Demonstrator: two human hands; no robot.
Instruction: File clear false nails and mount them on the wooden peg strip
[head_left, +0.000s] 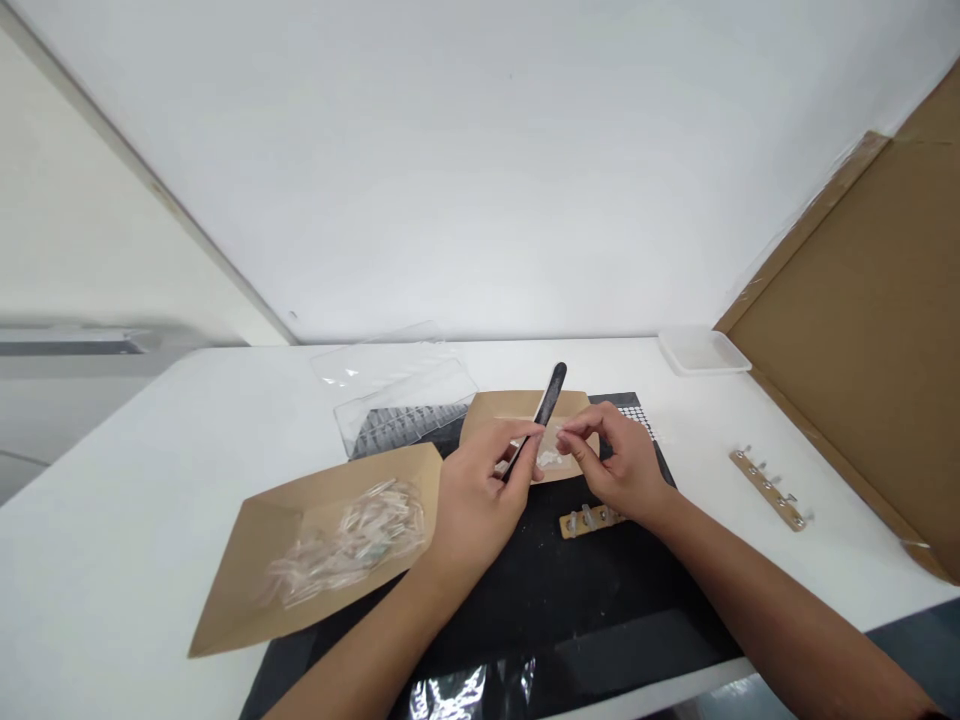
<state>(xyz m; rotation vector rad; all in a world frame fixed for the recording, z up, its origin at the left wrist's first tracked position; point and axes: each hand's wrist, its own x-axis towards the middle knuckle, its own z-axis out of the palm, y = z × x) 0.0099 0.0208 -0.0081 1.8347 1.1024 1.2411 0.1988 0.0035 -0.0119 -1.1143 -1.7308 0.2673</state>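
My left hand (pixel 491 480) is closed around a slim black file (pixel 551 396), which tilts up to the right. Close by on the right, my right hand (pixel 619 460) pinches something too small to make out. Behind both hands sits a brown paper tray (pixel 491 406) with small whitish pieces in it. Below my right hand, a wooden strip (pixel 568 526) with clear pieces standing on it rests on the black mat (pixel 570 600). A larger paper tray (pixel 247 540) of clear plastic slivers stands left of my left hand.
Clear plastic sheets or lids (pixel 405 395) lie at the back left. A second wooden strip (pixel 769 490) is on the right, with a shallow clear container (pixel 705 352) behind it. Cardboard (pixel 862 330) stands along the right edge.
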